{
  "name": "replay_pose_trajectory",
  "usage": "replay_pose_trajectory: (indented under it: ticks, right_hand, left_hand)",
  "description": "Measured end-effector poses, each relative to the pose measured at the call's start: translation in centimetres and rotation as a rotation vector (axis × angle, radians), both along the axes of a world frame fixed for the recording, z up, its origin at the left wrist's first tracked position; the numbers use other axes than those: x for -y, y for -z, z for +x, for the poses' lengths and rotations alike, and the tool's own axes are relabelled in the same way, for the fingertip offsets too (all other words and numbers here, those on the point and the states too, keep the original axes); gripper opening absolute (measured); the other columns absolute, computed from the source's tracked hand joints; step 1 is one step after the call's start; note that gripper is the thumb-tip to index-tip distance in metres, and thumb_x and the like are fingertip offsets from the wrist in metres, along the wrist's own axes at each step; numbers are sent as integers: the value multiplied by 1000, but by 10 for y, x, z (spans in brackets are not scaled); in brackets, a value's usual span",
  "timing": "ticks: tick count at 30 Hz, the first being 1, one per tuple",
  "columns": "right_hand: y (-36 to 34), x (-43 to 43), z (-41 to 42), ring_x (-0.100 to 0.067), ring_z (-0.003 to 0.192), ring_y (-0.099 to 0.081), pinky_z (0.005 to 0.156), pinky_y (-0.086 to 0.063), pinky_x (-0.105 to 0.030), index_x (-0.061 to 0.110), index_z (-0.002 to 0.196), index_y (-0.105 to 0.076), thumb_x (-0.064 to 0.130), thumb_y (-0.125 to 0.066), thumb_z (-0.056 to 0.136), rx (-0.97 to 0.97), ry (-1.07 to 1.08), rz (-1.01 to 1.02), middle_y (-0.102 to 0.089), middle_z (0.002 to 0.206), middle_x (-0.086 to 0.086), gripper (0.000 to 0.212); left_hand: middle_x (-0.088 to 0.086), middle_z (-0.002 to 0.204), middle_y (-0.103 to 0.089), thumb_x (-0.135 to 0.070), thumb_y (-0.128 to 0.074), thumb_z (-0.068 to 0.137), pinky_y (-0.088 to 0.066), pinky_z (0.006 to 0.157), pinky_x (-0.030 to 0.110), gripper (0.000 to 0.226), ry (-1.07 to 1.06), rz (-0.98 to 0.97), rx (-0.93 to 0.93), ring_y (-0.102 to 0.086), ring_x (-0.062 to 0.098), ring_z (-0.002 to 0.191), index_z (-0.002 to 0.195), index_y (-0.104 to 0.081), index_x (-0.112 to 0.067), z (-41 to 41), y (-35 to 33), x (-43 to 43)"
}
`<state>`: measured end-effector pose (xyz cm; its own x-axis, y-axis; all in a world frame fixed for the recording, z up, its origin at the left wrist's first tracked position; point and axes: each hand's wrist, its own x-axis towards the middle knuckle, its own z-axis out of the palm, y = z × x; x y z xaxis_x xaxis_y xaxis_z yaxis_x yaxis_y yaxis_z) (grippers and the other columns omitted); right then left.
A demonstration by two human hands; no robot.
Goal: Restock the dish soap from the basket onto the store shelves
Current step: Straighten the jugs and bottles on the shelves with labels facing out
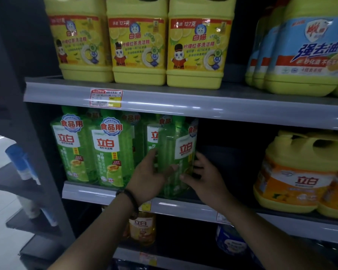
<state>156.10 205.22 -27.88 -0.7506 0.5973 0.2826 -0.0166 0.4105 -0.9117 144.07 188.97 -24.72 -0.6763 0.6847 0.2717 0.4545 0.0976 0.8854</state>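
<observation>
While both hands, left hand and right hand, clasp it, green bottle stands upright.

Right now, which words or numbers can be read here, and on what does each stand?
"白猫", "127克": yellow jugs, top shelf.
"强去油": blue-label jug, top right.
"立白": held green bottle between left hand and right hand.
"食品用": green bottles beside it.
"立白": orange jug.
Price tags: too small to read.

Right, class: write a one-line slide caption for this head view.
Both hands, left hand and right hand, set a green dish soap bottle on the middle shelf.
</observation>
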Motion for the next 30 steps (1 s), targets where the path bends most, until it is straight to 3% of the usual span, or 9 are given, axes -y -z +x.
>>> replay_pose_trajectory:
  ticks: [4, 7, 10, 14, 17, 20, 30]
  right_hand:
    - [0, 12, -9, -3, 95, -75, 82, -65, -38, 43, 118, -69, 24, -89, 84, 34, 50, 88, -77, 109, 11, 44]
    - [-1, 21, -12, 1, 91, -72, 80, -64, -34, 48, 113, -67, 34, -87, 85, 73, 80, 199, -75, 104, 15, 37]
    - [-2, 29, -13, 3, 87, -70, 72, -59, -25, 41, 121, -62, 33, -88, 87, 95, 62, 202, -71, 93, 15, 43]
    - [-1, 45, -26, -8, 93, -71, 79, -62, -44, 40, 120, -54, 66, -83, 68, 74, 161, 223, -71, 104, 15, 65]
    - [4, 56, -35, -8, 98, -73, 85, -64, -45, 39, 118, -55, 49, -91, 77, 48, 191, 172, -73, 107, 18, 55]
    - [5, 60, -42, -7, 97, -74, 85, -64, -45, 37, 116, -56, 45, -92, 78, 47, 206, 171, -75, 107, 17, 53]
    - [3, 66, -47, -5, 97, -74, 87, -65, -42, 36, 118, -56, 41, -93, 80, 92, 185, 139, -73, 106, 19, 53]
  left_hand:
    - [-9, 123, -71, -36, -78, 93, -62, 86, 33, 50, -196, 41, -118, -70, 8, 106, 136, -54, -29, -3, 7, 15]
    - [-5, 121, -69, -15, -76, 93, -58, 86, 28, 44, -298, 76, -224, -69, 13, 106, 132, -57, -20, 5, 14, 27]
    - [-7, 128, -61, -15, -79, 91, -59, 92, 35, 51, -351, 140, -201, -64, 12, 112, 134, -54, -24, 10, 19, 46]
    - [12, 137, -48, -22, -85, 83, -49, 104, 55, 69, -695, 181, -252, -49, 31, 125, 139, -45, -14, -18, 17, 69]
    - [16, 143, -44, -31, -88, 81, -45, 109, 55, 87, -676, 90, -232, -44, 34, 131, 149, -38, -12, -42, 12, 72]
    - [14, 143, -45, -37, -91, 77, -48, 108, 57, 96, -655, 79, -205, -45, 32, 131, 153, -37, -14, -53, 12, 70]
    - [9, 141, -44, -32, -92, 76, -52, 103, 50, 94, -602, 96, -251, -52, 30, 121, 152, -39, -16, -55, 16, 74]
